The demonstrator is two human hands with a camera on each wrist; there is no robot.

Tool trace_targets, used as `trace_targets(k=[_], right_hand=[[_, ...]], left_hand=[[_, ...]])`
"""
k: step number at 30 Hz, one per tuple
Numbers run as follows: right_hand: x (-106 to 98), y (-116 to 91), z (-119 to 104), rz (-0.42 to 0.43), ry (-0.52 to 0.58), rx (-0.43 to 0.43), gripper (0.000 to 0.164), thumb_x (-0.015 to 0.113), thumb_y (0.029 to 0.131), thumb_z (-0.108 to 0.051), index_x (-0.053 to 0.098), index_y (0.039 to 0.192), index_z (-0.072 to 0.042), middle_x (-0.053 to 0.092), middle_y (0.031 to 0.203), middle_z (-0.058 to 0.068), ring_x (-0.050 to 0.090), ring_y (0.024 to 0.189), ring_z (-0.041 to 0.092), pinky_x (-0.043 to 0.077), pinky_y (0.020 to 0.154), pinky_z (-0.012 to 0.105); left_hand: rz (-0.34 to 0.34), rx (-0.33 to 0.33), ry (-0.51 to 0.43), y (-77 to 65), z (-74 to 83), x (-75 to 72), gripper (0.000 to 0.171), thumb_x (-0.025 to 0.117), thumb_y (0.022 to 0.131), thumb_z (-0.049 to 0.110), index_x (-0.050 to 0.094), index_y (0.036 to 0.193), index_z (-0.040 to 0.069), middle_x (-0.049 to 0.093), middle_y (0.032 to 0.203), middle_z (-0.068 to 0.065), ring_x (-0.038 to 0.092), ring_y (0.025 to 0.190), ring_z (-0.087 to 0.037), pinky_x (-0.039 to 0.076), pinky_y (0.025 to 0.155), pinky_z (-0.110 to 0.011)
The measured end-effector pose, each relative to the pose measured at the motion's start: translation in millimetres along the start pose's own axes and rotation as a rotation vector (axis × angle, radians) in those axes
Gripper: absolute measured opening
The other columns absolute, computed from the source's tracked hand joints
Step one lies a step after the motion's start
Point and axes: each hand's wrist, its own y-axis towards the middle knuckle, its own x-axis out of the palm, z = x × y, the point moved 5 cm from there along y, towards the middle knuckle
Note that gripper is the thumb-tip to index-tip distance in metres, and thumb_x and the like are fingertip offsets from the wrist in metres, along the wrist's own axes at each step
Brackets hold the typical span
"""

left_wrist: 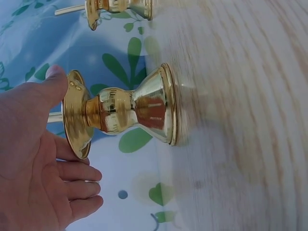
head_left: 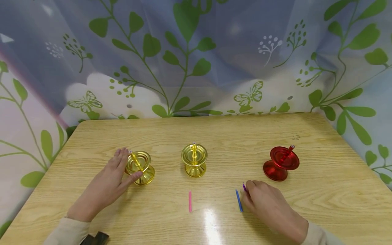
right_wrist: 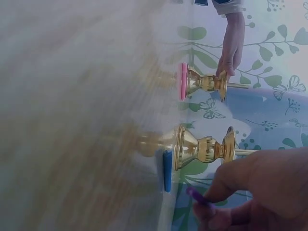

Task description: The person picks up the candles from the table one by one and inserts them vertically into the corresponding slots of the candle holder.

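Observation:
My left hand (head_left: pixel 110 180) is around the dish of the left gold candlestick (head_left: pixel 145 176), which stands upright on the table. In the left wrist view its fingers (left_wrist: pixel 79 190) lie fairly straight on one side of the dish, with the thumb at the opposite rim. Low over the table, my right hand (head_left: pixel 269 202) pinches a thin purple candle (right_wrist: pixel 198 196) between thumb and fingers, with one end sticking out. Just left of that hand lies a thin blue candle (head_left: pixel 239 200). Farther left a pink candle (head_left: pixel 190 201) lies on the wood.
A second gold candlestick (head_left: pixel 195 169) stands mid-table, behind the pink candle. Beyond my right hand is a red candlestick (head_left: pixel 275 170). Each has a thin upright tube in its dish. A leaf-patterned curtain (head_left: pixel 196 98) hangs behind the wooden table (head_left: pixel 147 217).

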Motion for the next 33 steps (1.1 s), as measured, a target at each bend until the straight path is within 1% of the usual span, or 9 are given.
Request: trace_targets(k=[4,7,12,15,17,22,28,33], right_hand=[[-3.1,4.8,-6.2,0.01,0.024,-0.015,0.037,0.066,0.085,-0.009,0.038,0.062,-0.017,0.03,0.057,-0.007,0.033,0.053,0.006,0.03,0.042,0.02],[-6.0,9.8,-13.6,0.024,0.036,-0.051,0.036,0.066,0.085,-0.008,0.039,0.062,-0.016,0.031,0.057,-0.008,0.033,0.053,0.005,0.03,0.042,0.018],[-13.0,19.8,-29.2,0.102,0.064,-0.147,0.031,0.067,0.082,-0.006,0.046,0.061,-0.015,0.037,0.058,-0.01,0.035,0.053,0.003,0.032,0.043,0.015],[-15.7,25.4,-37.7,0.145,0.073,-0.182,0.025,0.067,0.08,-0.005,0.051,0.063,-0.014,0.041,0.059,-0.011,0.037,0.053,0.003,0.032,0.043,0.015],[-16.3,28.6,-42.3,0.165,0.072,-0.196,0.022,0.067,0.079,-0.006,0.053,0.065,-0.013,0.043,0.06,-0.01,0.037,0.053,0.003,0.033,0.043,0.016],[-16.3,34.8,-50.4,0.196,0.076,-0.218,0.02,0.067,0.079,-0.005,0.053,0.066,-0.013,0.043,0.061,-0.009,0.036,0.053,0.003,0.033,0.043,0.016],[-13.4,38.3,-52.6,0.2,0.141,-0.217,0.019,0.065,0.078,-0.003,0.053,0.067,-0.013,0.04,0.06,-0.011,0.035,0.053,0.001,0.031,0.042,0.014],[-12.5,43.1,-58.6,0.23,0.188,-0.236,0.014,0.065,0.078,-0.004,0.058,0.069,-0.012,0.042,0.06,-0.01,0.036,0.053,0.0,0.03,0.043,0.013]], left_hand=[[0.001,0.005,0.013,0.3,0.8,-0.3,0.09,0.047,0.098,0.053,0.016,0.146,-0.017,0.016,0.151,-0.036,0.016,0.14,-0.05,0.021,0.111,-0.061],[0.0,0.008,0.021,0.7,1.3,-0.5,0.09,0.046,0.098,0.052,0.016,0.145,-0.018,0.016,0.151,-0.037,0.016,0.14,-0.051,0.018,0.113,-0.06],[0.003,0.015,0.03,1.2,1.6,-0.4,0.09,0.046,0.098,0.053,0.017,0.145,-0.018,0.017,0.151,-0.037,0.018,0.139,-0.051,0.017,0.114,-0.059],[0.001,0.017,0.026,1.2,1.7,-0.3,0.09,0.046,0.098,0.053,0.017,0.145,-0.019,0.017,0.151,-0.037,0.017,0.14,-0.05,0.017,0.114,-0.058],[0.001,0.017,0.026,0.8,1.6,-0.2,0.09,0.046,0.098,0.053,0.018,0.144,-0.019,0.018,0.151,-0.037,0.017,0.14,-0.05,0.017,0.114,-0.058],[0.0,0.017,0.028,0.4,1.1,1.2,0.089,0.046,0.098,0.053,0.019,0.144,-0.019,0.018,0.151,-0.036,0.018,0.14,-0.049,0.017,0.114,-0.057],[-0.01,0.008,0.014,0.1,0.5,3.0,0.09,0.045,0.098,0.054,0.018,0.145,-0.018,0.017,0.151,-0.036,0.015,0.141,-0.047,0.016,0.115,-0.057],[-0.01,0.006,0.017,0.8,-0.6,1.8,0.09,0.045,0.098,0.054,0.017,0.145,-0.019,0.016,0.151,-0.037,0.016,0.14,-0.049,0.018,0.114,-0.058]])
